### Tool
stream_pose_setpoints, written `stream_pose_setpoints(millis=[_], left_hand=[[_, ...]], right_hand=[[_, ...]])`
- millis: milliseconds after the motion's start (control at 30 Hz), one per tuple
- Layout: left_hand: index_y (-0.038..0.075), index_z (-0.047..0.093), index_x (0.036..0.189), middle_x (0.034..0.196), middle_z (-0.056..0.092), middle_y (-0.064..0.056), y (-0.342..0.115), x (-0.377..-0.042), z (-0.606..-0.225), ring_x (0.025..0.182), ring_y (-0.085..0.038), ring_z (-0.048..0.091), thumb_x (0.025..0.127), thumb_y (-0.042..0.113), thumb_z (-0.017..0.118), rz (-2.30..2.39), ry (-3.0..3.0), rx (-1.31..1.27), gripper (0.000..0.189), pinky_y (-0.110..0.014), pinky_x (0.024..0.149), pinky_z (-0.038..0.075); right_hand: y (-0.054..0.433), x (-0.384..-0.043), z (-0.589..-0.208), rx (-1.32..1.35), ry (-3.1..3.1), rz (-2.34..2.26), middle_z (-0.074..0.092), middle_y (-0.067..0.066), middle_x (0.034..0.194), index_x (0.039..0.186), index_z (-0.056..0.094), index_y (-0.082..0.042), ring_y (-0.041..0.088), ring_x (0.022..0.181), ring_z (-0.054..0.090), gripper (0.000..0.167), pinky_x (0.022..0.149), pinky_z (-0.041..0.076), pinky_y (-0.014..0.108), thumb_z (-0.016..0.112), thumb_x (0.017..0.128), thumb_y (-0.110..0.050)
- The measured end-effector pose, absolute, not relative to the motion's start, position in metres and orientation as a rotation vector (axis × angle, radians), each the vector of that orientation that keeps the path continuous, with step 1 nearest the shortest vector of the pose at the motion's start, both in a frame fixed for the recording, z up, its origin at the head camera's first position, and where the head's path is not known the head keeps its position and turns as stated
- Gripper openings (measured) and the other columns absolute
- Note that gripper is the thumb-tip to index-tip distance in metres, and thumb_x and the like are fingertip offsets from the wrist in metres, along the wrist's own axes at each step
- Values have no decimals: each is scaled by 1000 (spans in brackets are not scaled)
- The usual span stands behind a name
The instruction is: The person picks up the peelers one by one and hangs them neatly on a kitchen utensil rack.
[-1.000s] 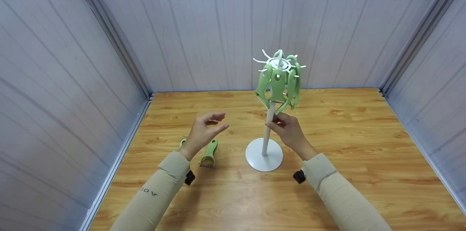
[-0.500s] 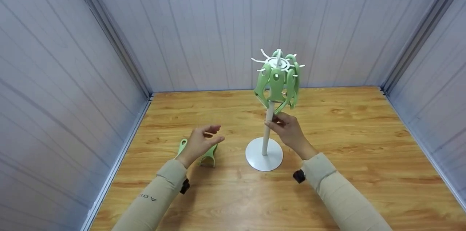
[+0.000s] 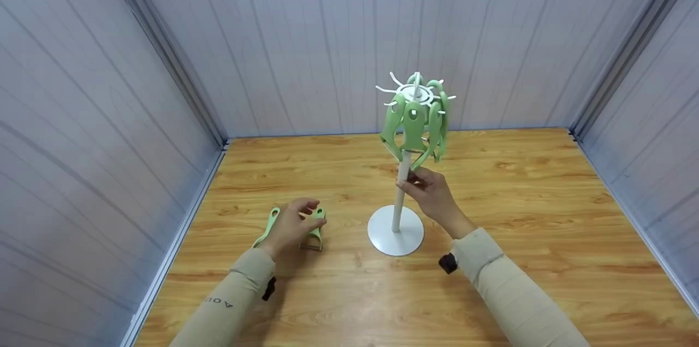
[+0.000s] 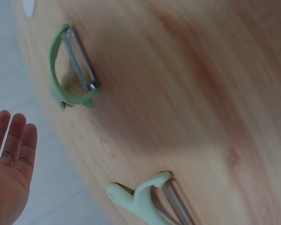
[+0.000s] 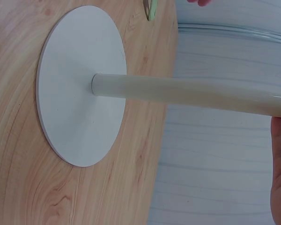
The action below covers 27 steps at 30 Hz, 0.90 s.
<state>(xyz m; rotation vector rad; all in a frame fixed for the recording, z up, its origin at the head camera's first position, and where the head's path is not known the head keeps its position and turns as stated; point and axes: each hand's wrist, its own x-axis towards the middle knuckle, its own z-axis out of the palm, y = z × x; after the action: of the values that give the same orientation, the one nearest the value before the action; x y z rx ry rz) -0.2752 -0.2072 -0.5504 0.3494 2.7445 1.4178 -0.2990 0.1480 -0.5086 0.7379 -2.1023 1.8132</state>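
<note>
A white stand (image 3: 400, 205) with a round base rises on the table, its top ringed with curved hooks. Several green peelers (image 3: 413, 127) hang from those hooks by their handle holes. Just below them my right hand (image 3: 434, 200) grips the pole; the right wrist view shows the bare lower pole (image 5: 178, 91) beside that hand. My left hand (image 3: 288, 228), fingers loosely bent and holding nothing, is above the table between two loose peelers. One peeler (image 3: 273, 217) lies to its left, partly covered by the hand. The other peeler (image 4: 59, 86) lies by its thumb side, blade showing in the left wrist view.
The wooden tabletop (image 3: 524, 199) runs back to a pale panelled wall (image 3: 306, 35). Similar panels (image 3: 71, 117) close in the left and right sides. The round white base (image 5: 65, 117) stands flat on the wood, right of the loose peelers.
My left hand has moved down and left toward the loose peelers, uncovering more of the left one. The right hand keeps its hold on the pole, and the hanging peelers stay put.
</note>
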Motion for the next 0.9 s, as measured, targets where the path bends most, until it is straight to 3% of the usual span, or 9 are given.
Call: stream_pose_setpoints(millis=[367,767,900], left_hand=[[2,63,149,141,68,-17,-212,-277,-569,126,-34,65,99,24,84,1241,2764,174,59,-53,102,57],[1,61,148,142,69,-21,-207,-282,-580,130,-37,67,97,33,85,1095,2775,51,65,-56,109,55],[0,60,149,128,73,-16,-203,-284,-579,106,-25,74,98,32,85,1072,2732,18,65,-45,95,60]], right_hand=[[148,-298,-507,728,-2111,1812,74,30,102,114,73,15,2,91,71,17,80,61,18,72,97,12],[148,-298,-507,723,-2122,1801,75,28,101,113,73,15,1,90,70,17,80,60,17,72,97,12],[147,-298,-507,712,-2119,1826,78,15,99,112,73,16,2,90,70,16,80,61,18,72,97,11]])
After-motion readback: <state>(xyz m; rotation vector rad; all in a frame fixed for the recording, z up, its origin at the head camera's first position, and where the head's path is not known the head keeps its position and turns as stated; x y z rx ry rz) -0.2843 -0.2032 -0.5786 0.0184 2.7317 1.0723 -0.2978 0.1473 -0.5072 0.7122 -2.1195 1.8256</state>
